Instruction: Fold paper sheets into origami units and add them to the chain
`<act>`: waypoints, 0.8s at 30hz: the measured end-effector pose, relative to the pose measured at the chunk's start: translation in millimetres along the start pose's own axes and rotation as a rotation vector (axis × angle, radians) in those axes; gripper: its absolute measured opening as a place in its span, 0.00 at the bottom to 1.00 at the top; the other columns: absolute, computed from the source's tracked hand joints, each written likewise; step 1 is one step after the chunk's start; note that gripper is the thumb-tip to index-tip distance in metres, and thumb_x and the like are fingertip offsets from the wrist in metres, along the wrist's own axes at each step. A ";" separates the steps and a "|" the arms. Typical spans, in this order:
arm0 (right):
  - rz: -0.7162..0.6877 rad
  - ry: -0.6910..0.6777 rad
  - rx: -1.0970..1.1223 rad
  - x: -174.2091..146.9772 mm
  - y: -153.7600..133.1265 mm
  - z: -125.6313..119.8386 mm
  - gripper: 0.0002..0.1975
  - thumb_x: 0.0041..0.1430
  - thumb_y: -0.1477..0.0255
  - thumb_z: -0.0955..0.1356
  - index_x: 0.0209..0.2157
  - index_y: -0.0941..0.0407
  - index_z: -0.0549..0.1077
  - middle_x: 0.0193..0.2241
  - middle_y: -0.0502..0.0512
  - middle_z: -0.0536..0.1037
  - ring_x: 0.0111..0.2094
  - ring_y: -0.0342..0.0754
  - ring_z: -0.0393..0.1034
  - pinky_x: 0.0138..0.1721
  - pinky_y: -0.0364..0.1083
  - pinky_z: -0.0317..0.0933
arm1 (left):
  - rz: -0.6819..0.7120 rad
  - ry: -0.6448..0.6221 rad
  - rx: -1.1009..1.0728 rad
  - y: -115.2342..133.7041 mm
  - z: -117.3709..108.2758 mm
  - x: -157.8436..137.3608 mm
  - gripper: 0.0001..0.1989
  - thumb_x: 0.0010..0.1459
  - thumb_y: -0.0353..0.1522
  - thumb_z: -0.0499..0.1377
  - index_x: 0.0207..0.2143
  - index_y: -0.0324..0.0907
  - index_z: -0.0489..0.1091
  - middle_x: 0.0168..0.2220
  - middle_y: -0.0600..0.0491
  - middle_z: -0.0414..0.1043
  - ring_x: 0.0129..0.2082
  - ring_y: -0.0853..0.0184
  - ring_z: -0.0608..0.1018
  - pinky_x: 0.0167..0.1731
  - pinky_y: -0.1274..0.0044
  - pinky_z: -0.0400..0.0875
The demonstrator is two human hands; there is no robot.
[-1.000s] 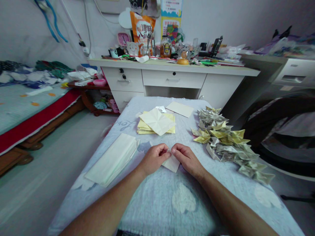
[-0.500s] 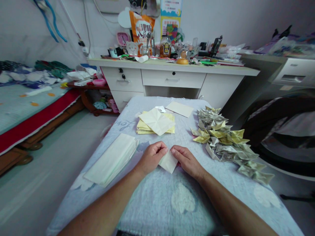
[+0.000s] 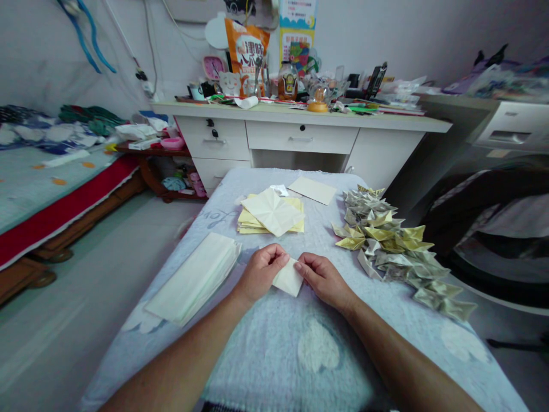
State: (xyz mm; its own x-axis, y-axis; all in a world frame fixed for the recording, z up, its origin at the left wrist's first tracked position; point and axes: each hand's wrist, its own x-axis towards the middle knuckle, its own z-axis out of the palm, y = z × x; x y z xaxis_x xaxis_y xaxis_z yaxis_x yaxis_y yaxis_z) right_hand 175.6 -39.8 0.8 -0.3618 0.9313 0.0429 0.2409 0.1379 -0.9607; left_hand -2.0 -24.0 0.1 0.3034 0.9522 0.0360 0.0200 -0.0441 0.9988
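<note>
A small folded square of pale paper (image 3: pixel 288 279) is held between my two hands over the cloth-covered table (image 3: pixel 257 355). My left hand (image 3: pixel 262 269) pinches its upper left side with thumb and fingers. On its right corner, my right hand (image 3: pixel 322 277) closes in a similar pinch; the lower fingers of both hands are partly hidden. Just beyond lies a stack of yellow paper (image 3: pixel 249 223), topped by a creased white sheet (image 3: pixel 274 210). To the left rests a long folded bundle of white paper (image 3: pixel 197 277). Folded paper boats (image 3: pixel 394 252), silvery and gold, are heaped on the right.
A pale card (image 3: pixel 312 190) lies near the table's far end. Behind it stands a white desk (image 3: pixel 300 137) crowded with jars, a snack bag (image 3: pixel 247 57) and small items. A bed (image 3: pixel 64 189) is at left, a washing machine (image 3: pixel 506 171) at right.
The folded paper has turned slightly and shifted a little up and left. My left hand moved slightly left with it; my right hand keeps its pinch.
</note>
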 end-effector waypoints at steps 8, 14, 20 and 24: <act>0.030 0.098 0.078 1.0 0.4 -3.6 0.19 0.62 0.58 0.62 0.24 0.56 0.64 0.16 0.44 0.60 0.18 0.38 0.51 0.20 0.40 0.46 | -0.020 0.145 -0.095 0.8 -2.7 2.6 0.13 0.55 0.39 0.60 0.26 0.39 0.64 0.22 0.59 0.63 0.22 0.75 0.65 0.23 0.83 0.59; 0.029 0.185 0.173 3.3 2.1 -3.8 0.15 0.61 0.58 0.64 0.28 0.56 0.64 0.20 0.45 0.63 0.20 0.39 0.55 0.20 0.39 0.50 | -0.021 0.279 -0.216 -1.4 -7.8 5.8 0.11 0.54 0.38 0.60 0.28 0.40 0.64 0.20 0.61 0.63 0.18 0.77 0.63 0.19 0.84 0.57; 0.022 0.153 0.265 2.8 -0.1 -1.5 0.15 0.59 0.58 0.65 0.40 0.55 0.64 0.29 0.48 0.68 0.24 0.40 0.61 0.19 0.38 0.54 | -0.032 0.195 -0.298 1.6 -5.0 5.6 0.12 0.52 0.37 0.61 0.28 0.40 0.61 0.21 0.59 0.66 0.21 0.74 0.69 0.24 0.82 0.65; 0.053 0.109 0.198 2.9 0.5 -1.1 0.15 0.60 0.57 0.64 0.31 0.56 0.64 0.22 0.46 0.68 0.19 0.39 0.59 0.19 0.39 0.54 | -0.067 0.069 -0.259 2.7 -1.2 4.6 0.12 0.52 0.37 0.61 0.30 0.40 0.61 0.20 0.59 0.66 0.19 0.74 0.68 0.22 0.82 0.63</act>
State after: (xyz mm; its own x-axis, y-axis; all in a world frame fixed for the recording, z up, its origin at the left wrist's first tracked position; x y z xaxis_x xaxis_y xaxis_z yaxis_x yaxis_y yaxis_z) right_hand 175.7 -36.7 0.8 -0.2510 0.9679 0.0099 0.0720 0.0289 -0.9970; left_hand -1.7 -19.3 3.0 0.2438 0.9691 -0.0373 -0.2087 0.0900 0.9738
